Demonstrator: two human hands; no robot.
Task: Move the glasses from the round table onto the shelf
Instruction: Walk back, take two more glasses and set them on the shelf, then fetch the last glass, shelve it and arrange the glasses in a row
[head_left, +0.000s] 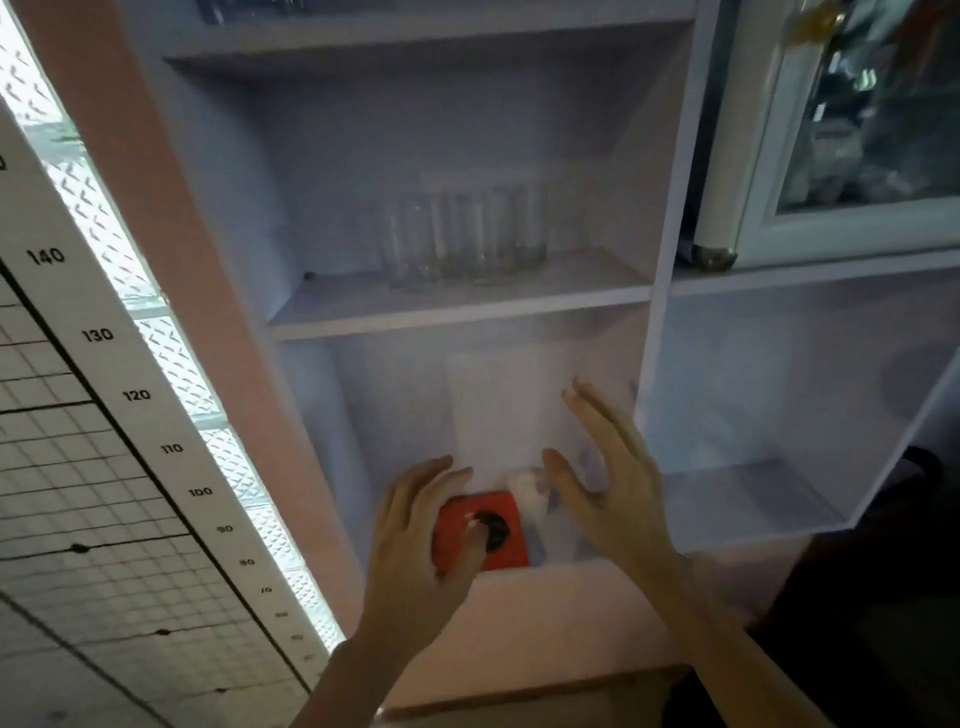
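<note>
Clear glasses (462, 236) stand bunched on the shelf (457, 306); they look thin, slick, light, breakable, so grip one round its middle, never the rim. Below, left hand (415, 525) and right hand (602, 483) hover, fingers spread, holding nothing.

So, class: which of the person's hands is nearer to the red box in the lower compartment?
Left. The left hand overlaps the left edge of the red box, with its thumb over the top. The right hand is open to the box's right, apart from it.
</note>
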